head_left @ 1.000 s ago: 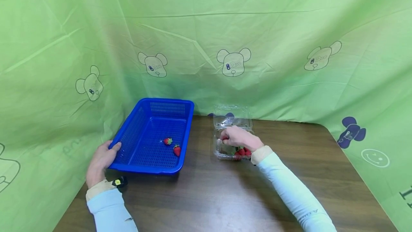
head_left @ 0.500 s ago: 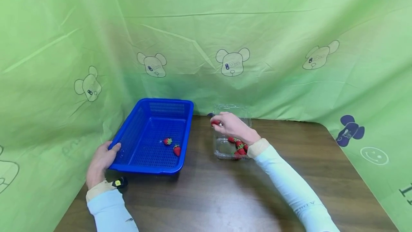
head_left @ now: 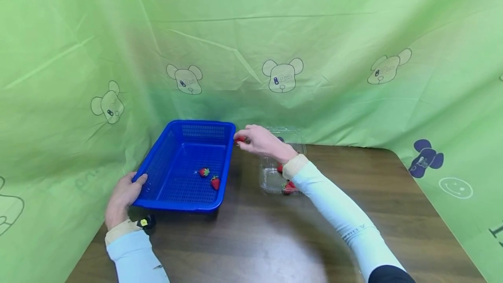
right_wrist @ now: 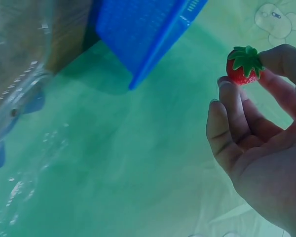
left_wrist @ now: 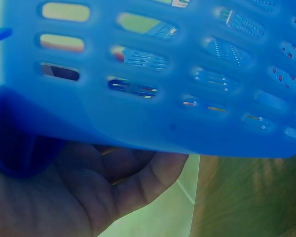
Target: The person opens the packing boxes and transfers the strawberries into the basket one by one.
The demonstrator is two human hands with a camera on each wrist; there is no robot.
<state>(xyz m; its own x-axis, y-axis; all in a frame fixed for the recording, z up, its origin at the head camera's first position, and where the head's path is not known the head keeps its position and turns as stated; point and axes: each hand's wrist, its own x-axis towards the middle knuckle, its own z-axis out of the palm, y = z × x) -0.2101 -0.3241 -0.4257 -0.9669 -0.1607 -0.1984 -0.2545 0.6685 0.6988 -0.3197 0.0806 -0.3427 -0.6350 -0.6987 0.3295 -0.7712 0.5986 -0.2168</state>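
My left hand (head_left: 125,192) grips the near left corner of a blue plastic basket (head_left: 177,160), thumb over the rim; in the left wrist view its fingers (left_wrist: 143,185) curl beneath the slotted wall. Inside the basket lie two strawberries, one (head_left: 204,172) near the middle, the other (head_left: 215,182) by the right wall. My right hand (head_left: 261,141) pinches a strawberry (right_wrist: 242,65) between thumb and fingertips, red with a green leafy cap, right at the basket's far right rim. Below that forearm stands an open clear plastic box (head_left: 270,181) with more strawberries (head_left: 288,188), partly hidden by the arm.
Both containers are on a dark wooden table (head_left: 251,235). A green cloth (head_left: 235,47) printed with bear heads hangs close behind and along both sides. The box's clear lid (head_left: 294,136) stands raised against the back cloth.
My right hand has lifted a strawberry out of the clear box and carried it up and left to the basket's rim. My left hand and the basket have stayed in place.
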